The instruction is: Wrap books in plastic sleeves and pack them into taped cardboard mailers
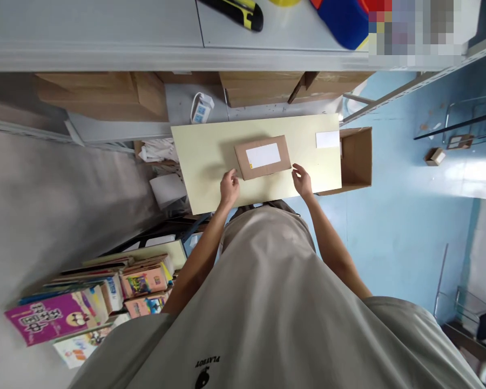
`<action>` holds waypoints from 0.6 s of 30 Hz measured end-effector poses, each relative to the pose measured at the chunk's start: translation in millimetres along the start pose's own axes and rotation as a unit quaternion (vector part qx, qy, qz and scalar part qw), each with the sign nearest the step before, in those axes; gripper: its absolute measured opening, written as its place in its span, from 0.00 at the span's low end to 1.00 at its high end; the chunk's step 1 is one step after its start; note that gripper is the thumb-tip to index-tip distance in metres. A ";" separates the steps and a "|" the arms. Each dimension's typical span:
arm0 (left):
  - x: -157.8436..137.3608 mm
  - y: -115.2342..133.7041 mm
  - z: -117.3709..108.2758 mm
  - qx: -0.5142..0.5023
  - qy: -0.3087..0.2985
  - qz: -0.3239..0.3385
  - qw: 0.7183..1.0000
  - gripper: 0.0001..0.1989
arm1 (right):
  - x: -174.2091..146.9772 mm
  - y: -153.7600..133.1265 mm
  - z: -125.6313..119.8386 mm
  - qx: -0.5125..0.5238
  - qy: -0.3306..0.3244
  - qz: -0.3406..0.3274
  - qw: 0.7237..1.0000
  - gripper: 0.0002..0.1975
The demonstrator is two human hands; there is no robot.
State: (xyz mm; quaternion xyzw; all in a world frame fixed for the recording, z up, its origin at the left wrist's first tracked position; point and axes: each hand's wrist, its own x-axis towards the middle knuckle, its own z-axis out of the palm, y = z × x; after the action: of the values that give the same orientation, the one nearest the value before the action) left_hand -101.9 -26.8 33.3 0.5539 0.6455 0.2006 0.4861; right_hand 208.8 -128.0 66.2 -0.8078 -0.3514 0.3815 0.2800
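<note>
A closed brown cardboard box (249, 172) lies slightly turned on a pale yellow board (204, 162). On its top is a white label (263, 155) with a small yellow mark in one corner. My left hand (229, 187) is beside the box's near left corner, its fingers loosely bent and nothing seen in them. Off the near right corner hovers my right hand (302, 181), thumb and fingers apart and holding nothing. Whether any fingertip touches the cardboard is too small to tell. A white slip (326, 139) rests at the board's right end.
An open carton (356, 159) stands against the board's right end. Behind are large cartons (263, 89) and a power strip (202, 108). Overhead runs a grey shelf (105, 32) bearing a box cutter (243, 12). Books (56, 319) are stacked at the lower left.
</note>
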 end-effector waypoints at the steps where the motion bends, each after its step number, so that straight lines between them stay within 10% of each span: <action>1: 1.7 1.9 -1.7 -0.001 0.019 0.008 1.000 0.18 | -3.4 1.3 -5.1 0.001 0.011 0.002 1.000 0.33; 10: 11.8 75.1 9.0 -0.025 0.027 0.147 0.989 0.12 | 18.9 34.3 -72.0 -0.041 0.121 0.031 0.991 0.26; 18: -11.2 137.4 78.4 0.008 0.031 0.129 0.991 0.06 | 115.0 68.4 -108.0 -0.137 0.125 -0.001 0.983 0.25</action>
State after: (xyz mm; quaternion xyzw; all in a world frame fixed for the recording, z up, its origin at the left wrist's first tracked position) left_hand 35.2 -16.8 112.4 0.6298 0.5850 0.2739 0.4315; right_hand 374.0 -98.8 28.4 -0.8793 -0.3639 0.2254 0.2087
